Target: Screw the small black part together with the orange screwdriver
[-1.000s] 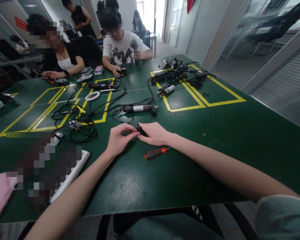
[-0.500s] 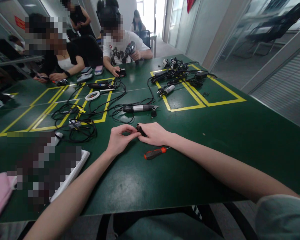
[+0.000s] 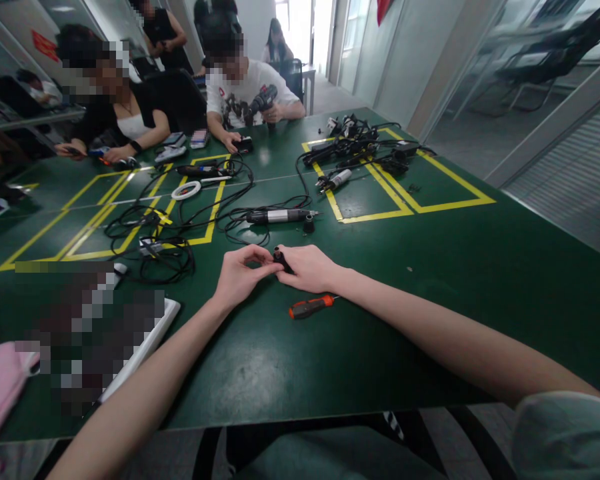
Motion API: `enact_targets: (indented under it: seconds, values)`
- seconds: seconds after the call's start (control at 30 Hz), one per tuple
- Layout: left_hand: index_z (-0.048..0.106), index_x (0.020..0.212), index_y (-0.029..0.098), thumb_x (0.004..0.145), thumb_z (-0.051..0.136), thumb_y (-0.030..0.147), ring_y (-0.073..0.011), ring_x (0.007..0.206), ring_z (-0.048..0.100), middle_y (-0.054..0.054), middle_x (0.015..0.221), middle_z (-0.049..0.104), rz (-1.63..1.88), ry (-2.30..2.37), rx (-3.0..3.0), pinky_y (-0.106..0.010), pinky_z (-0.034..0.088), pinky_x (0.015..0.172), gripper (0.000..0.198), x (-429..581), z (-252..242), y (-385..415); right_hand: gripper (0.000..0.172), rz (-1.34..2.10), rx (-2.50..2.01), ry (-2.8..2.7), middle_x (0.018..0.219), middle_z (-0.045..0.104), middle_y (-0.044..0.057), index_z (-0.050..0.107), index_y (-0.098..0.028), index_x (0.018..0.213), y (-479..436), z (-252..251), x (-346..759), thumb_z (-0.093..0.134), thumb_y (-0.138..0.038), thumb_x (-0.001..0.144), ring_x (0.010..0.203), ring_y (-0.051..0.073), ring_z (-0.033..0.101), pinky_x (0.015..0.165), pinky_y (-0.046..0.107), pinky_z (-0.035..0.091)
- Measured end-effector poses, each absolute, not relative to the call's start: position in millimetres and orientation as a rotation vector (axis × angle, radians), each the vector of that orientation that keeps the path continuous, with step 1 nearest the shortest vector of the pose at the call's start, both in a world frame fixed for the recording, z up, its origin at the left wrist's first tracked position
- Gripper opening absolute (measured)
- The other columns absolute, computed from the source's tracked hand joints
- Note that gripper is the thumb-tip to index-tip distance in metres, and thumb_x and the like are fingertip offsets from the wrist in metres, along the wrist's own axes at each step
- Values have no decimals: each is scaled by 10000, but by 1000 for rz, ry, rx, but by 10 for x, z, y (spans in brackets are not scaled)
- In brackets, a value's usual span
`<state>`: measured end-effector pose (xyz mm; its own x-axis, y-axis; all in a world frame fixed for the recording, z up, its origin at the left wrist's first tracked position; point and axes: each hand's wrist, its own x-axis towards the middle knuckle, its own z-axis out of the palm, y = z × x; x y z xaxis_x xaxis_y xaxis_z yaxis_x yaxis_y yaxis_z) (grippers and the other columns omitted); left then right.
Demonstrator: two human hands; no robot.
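Both hands meet over the table around a small black cylindrical part (image 3: 281, 261) with a copper-coloured end. My left hand (image 3: 243, 272) is closed, thumb and fingertips pinching the part's left side. My right hand (image 3: 307, 268) is curled around its other side and hides much of it. Just below the right wrist lies a screwdriver (image 3: 311, 307) with a grey and orange handle, its shaft partly under the wrist. Beyond the hands rests a black and silver electric screwdriver (image 3: 283, 216) on its cable. A small black cap-like piece (image 3: 309, 225) stands near its tip.
Tangled black cables (image 3: 153, 247) spread to the left, near a white ring (image 3: 186, 191). More cords and plugs (image 3: 347, 143) are heaped inside yellow tape at the far right. A white-edged tray (image 3: 167, 313) sits left of my forearm. A co-worker opposite holds a power drill (image 3: 263, 100).
My hands and the small black part stay almost in place. The view has shifted slightly. At the far left, a co-worker's hands have moved a little.
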<state>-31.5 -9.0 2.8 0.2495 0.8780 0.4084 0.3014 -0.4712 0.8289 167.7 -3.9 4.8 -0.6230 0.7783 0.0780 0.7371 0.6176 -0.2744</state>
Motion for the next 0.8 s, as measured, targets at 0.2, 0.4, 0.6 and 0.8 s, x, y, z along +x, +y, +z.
enact_targets:
  seconds: [0.2, 0.4, 0.6, 0.8]
  values:
    - [789, 756, 199, 825, 904, 400, -169, 663, 714, -12, 730, 794, 1243, 1136, 2045, -281, 611, 713, 242, -311, 48, -153, 302, 323, -1286, -2646, 1145, 789, 164, 597, -123, 1241, -63, 85, 1658, 548, -372, 1076, 1074, 311, 769, 815, 344, 491]
    - [764, 735, 197, 813, 904, 476, -169, 665, 695, -13, 718, 775, 1247, 1134, 2009, -291, 596, 711, 322, -275, 37, -144, 298, 336, -1287, -2643, 1152, 786, 162, 602, -115, 1240, -67, 94, 1649, 552, -356, 1072, 1079, 315, 771, 824, 351, 501]
    - [698, 697, 187, 778, 918, 540, -149, 648, 634, -2, 683, 718, 1233, 1112, 1971, -269, 537, 663, 424, -257, 37, -101, 318, 360, -1269, -2643, 1162, 780, 163, 600, -108, 1272, -69, 99, 1647, 549, -353, 1075, 1097, 314, 768, 840, 355, 512]
    - [616, 681, 189, 707, 962, 563, -127, 622, 559, 28, 646, 618, 1138, 1061, 1895, -248, 482, 615, 510, -246, 32, 5, 328, 381, -1263, -2649, 1162, 781, 170, 605, -93, 1278, -69, 117, 1646, 566, -343, 1068, 1088, 317, 767, 846, 365, 528]
